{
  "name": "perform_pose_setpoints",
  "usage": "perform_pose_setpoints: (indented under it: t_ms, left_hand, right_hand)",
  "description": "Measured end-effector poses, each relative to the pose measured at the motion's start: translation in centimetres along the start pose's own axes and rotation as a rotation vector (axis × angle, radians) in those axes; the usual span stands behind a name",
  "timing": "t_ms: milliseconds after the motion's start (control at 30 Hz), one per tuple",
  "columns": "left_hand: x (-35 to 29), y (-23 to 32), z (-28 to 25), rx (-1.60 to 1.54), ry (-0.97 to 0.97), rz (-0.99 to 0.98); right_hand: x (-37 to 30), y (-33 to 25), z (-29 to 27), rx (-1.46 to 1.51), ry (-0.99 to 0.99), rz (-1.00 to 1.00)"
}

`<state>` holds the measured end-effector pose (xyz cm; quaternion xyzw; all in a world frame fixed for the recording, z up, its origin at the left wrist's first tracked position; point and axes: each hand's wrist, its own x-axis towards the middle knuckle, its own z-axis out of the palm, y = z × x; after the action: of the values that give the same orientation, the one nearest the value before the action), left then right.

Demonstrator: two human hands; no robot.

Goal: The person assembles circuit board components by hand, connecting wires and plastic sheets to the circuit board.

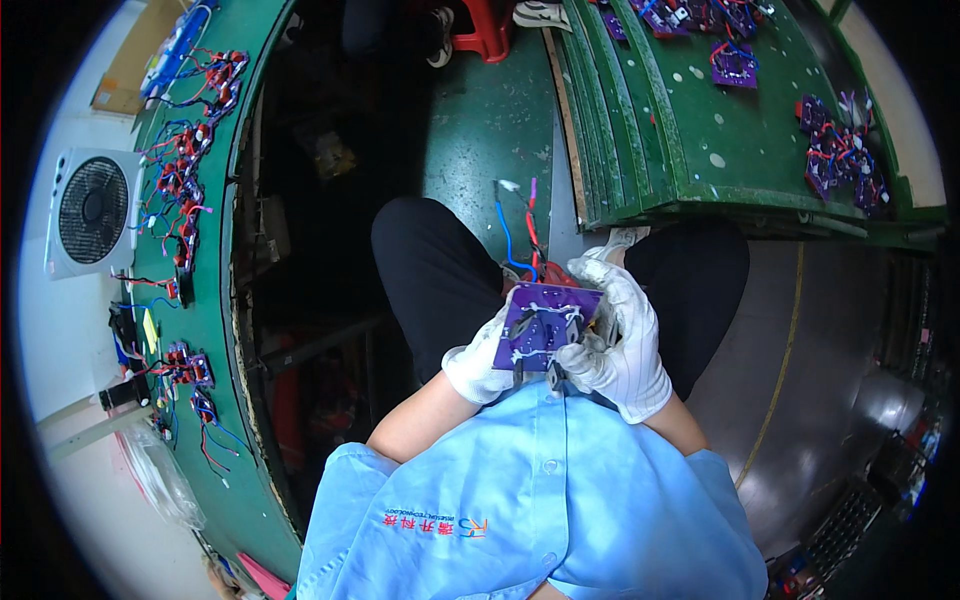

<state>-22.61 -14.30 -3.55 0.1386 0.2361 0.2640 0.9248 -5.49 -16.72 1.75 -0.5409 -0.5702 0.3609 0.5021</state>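
A purple circuit board (548,328) is held up in front of my shirt, over my lap. Pale solder tracks and dark leads show on the face turned to me. From its far edge rise a blue wire (507,232) and a red wire (533,235); red parts sit behind that edge. My left hand (482,358), in a white glove, grips the board's left side, its fingers mostly hidden behind. The gloved right hand (628,345) closes around the right side, thumb and fingers bent at the lower right corner.
On the left green bench (232,300) lie several wired boards (185,175) in a row, beside a grey fan (93,210). More purple boards (845,155) rest on the right green table (715,130). A red stool (483,30) stands ahead on the floor.
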Motion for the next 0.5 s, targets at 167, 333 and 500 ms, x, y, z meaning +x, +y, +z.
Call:
perform_pose_setpoints:
  t_ms: [167,333,500]
  left_hand:
    - [0.0,1.1,2.1,0.323,0.12,0.04]
    - [0.5,2.6,2.0,0.786,0.423,0.197]
    - [-0.4,2.8,5.7,0.833,0.287,0.661]
  right_hand:
    - [-0.4,0.4,-0.1,-0.005,0.012,0.029]
    - [-0.5,0.5,-0.6,-0.171,0.143,-0.174]
    - [0.0,0.1,-0.6,-0.265,0.124,-0.222]
